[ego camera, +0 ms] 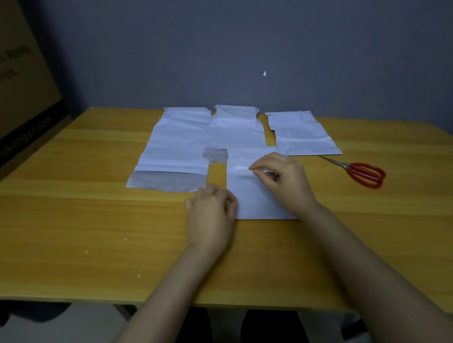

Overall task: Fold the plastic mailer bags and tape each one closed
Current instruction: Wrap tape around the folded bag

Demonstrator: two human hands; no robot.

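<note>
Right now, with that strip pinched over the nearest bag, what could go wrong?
The strip the right hand pinches could land crooked or wrinkle on the nearest mailer. The left hand sits only at that mailer's left edge, so it might slide. The scissors near the right arm could get bumped.

- The left forearm is coming in from 7 o'clock and the right forearm from 5 o'clock, both showing bare from the frame's edge up to the wrist.
- The left hand and right hand are appearing bare, with nails looking short.
- At 6 o'clock, legs are showing in dark clothing, lying in deep shadow with detail too dim to tell.
</note>
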